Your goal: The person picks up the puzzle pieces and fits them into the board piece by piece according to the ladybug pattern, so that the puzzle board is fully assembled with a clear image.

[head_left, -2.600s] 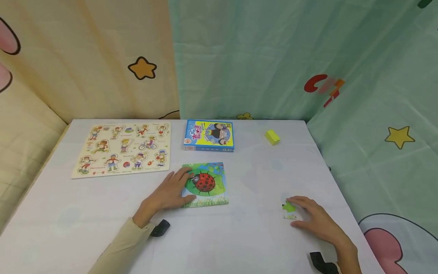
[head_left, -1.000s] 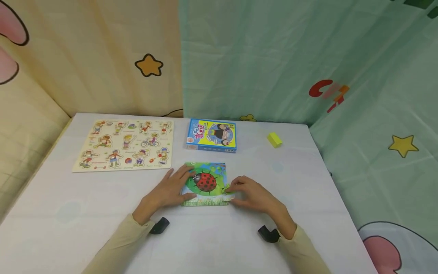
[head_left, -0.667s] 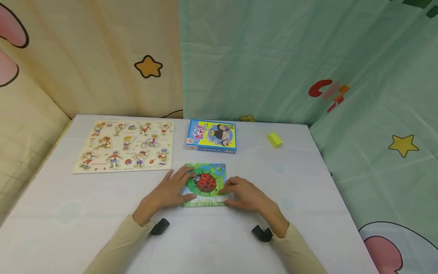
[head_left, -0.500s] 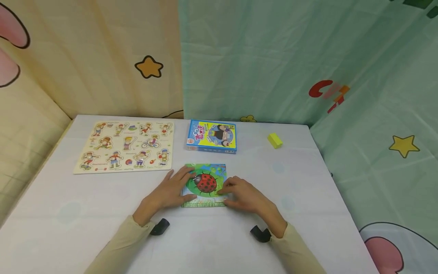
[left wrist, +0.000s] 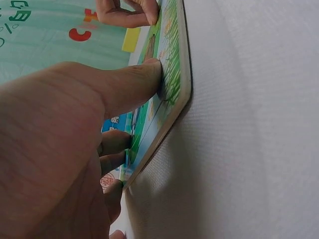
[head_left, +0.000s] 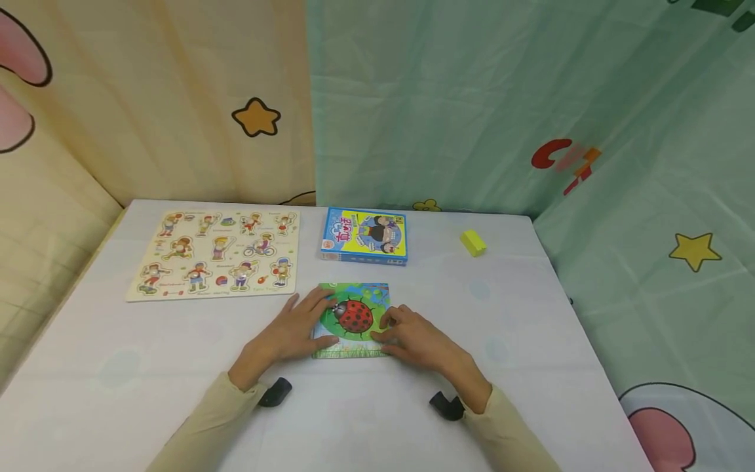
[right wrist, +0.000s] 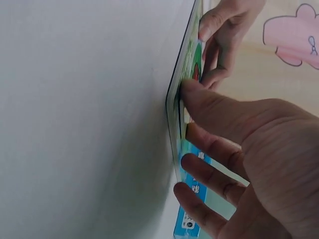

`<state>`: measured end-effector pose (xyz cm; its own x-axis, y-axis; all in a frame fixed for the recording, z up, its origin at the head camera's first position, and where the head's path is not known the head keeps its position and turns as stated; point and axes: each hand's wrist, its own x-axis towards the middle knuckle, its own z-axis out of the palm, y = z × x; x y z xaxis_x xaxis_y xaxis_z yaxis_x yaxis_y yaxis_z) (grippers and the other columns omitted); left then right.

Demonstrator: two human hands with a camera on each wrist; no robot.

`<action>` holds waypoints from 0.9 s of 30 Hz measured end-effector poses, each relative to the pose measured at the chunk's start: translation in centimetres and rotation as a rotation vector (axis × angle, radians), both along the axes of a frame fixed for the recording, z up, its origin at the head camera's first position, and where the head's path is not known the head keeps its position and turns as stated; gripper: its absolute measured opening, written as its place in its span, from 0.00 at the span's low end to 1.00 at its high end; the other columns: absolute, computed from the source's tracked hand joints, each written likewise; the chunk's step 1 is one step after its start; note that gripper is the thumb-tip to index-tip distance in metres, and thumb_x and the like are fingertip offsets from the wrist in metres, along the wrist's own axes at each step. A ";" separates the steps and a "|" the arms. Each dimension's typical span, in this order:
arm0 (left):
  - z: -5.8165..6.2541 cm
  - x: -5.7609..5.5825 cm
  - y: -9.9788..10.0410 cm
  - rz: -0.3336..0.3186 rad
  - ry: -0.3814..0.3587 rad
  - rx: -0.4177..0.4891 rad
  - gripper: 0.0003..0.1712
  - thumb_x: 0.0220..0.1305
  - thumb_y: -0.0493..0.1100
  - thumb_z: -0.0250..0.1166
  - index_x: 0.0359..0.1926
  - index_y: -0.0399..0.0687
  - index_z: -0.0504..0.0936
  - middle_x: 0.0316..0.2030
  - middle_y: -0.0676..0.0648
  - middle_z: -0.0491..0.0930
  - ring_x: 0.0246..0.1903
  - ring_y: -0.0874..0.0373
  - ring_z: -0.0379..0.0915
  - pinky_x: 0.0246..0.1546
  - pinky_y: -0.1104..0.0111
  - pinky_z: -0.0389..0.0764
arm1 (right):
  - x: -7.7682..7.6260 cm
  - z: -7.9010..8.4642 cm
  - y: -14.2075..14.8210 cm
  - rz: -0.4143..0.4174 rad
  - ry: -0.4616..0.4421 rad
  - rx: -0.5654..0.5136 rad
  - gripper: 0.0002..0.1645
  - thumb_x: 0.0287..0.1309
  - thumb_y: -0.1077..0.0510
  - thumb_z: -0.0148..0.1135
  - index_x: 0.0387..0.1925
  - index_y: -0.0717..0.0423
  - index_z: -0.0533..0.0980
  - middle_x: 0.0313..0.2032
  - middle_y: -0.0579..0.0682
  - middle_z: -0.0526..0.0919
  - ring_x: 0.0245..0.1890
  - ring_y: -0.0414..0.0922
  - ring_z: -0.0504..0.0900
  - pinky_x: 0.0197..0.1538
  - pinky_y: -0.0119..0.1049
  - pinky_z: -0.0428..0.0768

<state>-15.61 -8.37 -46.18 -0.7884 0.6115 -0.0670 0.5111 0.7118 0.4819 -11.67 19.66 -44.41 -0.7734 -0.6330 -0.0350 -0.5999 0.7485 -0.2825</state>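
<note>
A square ladybug jigsaw puzzle (head_left: 354,317) lies flat in the middle of the table, with a red spotted ladybug on green. My left hand (head_left: 293,331) rests on its left side, thumb and fingers spread; the left wrist view shows the thumb on the printed grass strip. At the puzzle's right edge, my right hand (head_left: 421,337) holds the puzzle piece between thumb and forefinger, against the board. Most of that piece is hidden by the fingers. In the right wrist view, the right thumb (right wrist: 199,97) touches near the lower border while the other fingers are bent loosely.
Behind the puzzle is a blue and yellow card box (head_left: 364,236). A wooden peg board (head_left: 218,255) with sports figures lies at the back left. One yellow-green block (head_left: 473,242) stands at the back right of the white table (head_left: 519,393). Printed curtains hang behind.
My right hand has brought the puzzle piece from the table's right side leftward to the puzzle's right edge, then shifted slightly over the board. The left hand has stayed on the puzzle.
</note>
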 end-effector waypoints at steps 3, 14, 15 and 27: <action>0.0 0.0 0.0 -0.001 0.002 -0.001 0.44 0.64 0.59 0.67 0.74 0.43 0.64 0.77 0.42 0.55 0.78 0.42 0.43 0.76 0.37 0.44 | 0.3 0.0 -0.3 0.011 0.068 0.044 0.18 0.62 0.52 0.68 0.54 0.46 0.84 0.45 0.46 0.80 0.45 0.43 0.76 0.46 0.35 0.79; 0.4 0.1 -0.1 -0.001 0.006 0.011 0.43 0.64 0.56 0.67 0.73 0.42 0.64 0.76 0.41 0.56 0.78 0.40 0.43 0.76 0.38 0.45 | 0.8 -0.3 -0.1 -0.014 0.086 -0.003 0.16 0.67 0.54 0.63 0.55 0.45 0.84 0.45 0.45 0.80 0.46 0.43 0.77 0.48 0.39 0.79; 0.5 0.1 -0.1 0.000 0.006 0.020 0.43 0.64 0.56 0.67 0.73 0.41 0.64 0.76 0.41 0.56 0.78 0.40 0.42 0.76 0.38 0.45 | 0.8 -0.2 0.0 -0.025 0.050 -0.013 0.17 0.69 0.55 0.61 0.56 0.46 0.83 0.48 0.45 0.80 0.49 0.43 0.77 0.51 0.39 0.80; 2.1 0.4 -1.9 0.051 0.107 0.100 0.37 0.73 0.48 0.59 0.75 0.39 0.59 0.77 0.39 0.55 0.77 0.40 0.45 0.76 0.41 0.51 | 1.6 0.8 2.4 -0.116 0.125 -0.036 0.22 0.71 0.54 0.58 0.64 0.47 0.76 0.65 0.48 0.76 0.66 0.49 0.74 0.68 0.48 0.74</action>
<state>-15.18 -10.25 -44.13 -0.8179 0.5699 0.0784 0.5280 0.6895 0.4958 -10.07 22.03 -43.56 -0.8382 -0.5383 0.0873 -0.5422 0.8057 -0.2386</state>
